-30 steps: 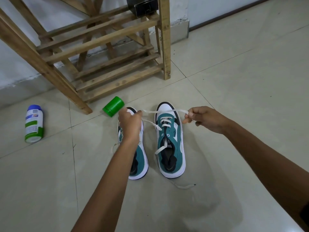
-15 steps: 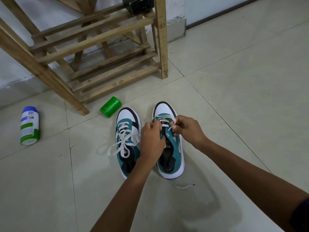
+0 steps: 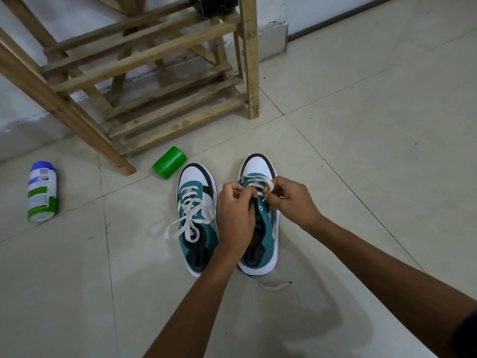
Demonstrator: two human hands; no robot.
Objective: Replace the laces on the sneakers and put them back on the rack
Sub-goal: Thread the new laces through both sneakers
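Both hands are working over the right sneaker (image 3: 260, 220), which is sitting on the tiled floor (image 3: 361, 151) with its toe pointing toward the wooden shoe rack (image 3: 165, 73). The left hand (image 3: 236, 215) is curling its fingers at the sneaker's tongue, covering the inner side of the throat; whether it is pinching lace there cannot be told. The right hand (image 3: 291, 200) is pinching a loop of white lace (image 3: 268, 186) just above the upper eyelets. The lace is threading only the front eyelet rows near the toe; a loose lace end (image 3: 275, 286) is lying on the floor behind the heel, nearer the person than both hands.

Just beside the left hand, on its outer side, the left sneaker (image 3: 197, 218) is standing parallel, fully laced, its bow (image 3: 188, 220) tied and spilling over toward the floor on the left.

Containers: a green cylindrical container (image 3: 169, 163) is lying on its side ahead and left of the hands, near the rack's front leg; contents not visible. A white bottle with green label and blue cap (image 3: 42, 193) is lying on its side well apart, far left of the left hand; contents not visible. A dark box (image 3: 215, 5) is sitting on the rack's upper shelf, cut off by the frame edge.
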